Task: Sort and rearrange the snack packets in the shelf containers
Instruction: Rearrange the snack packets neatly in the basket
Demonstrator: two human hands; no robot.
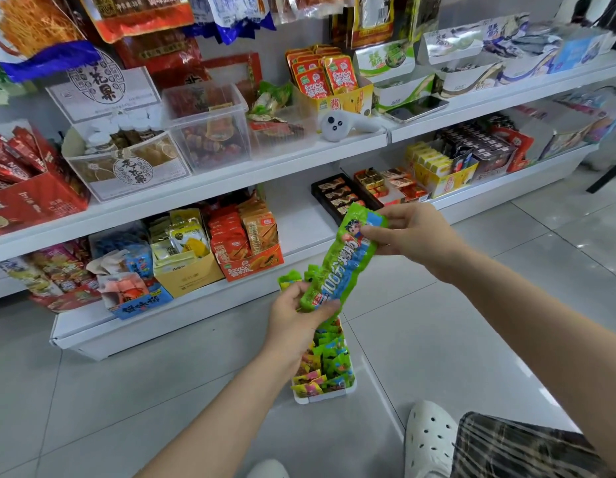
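Note:
A long green and blue snack packet (344, 260) is held tilted above the floor. My right hand (413, 232) pinches its top end. My left hand (296, 319) grips its bottom end together with a few more green packets (289, 278) behind it. Directly below, a white container (325, 396) on the floor holds several small green, yellow and pink packets. My left hand hides the container's far end.
White shelves (230, 174) run across the view with boxes of snacks: an orange box (254, 263), a yellow box (186, 277), clear bins (210, 132), a black tray (337, 198). A phone (416, 108) and a white handheld device (347, 124) lie on the middle shelf. My white shoe (430, 439) is at bottom right.

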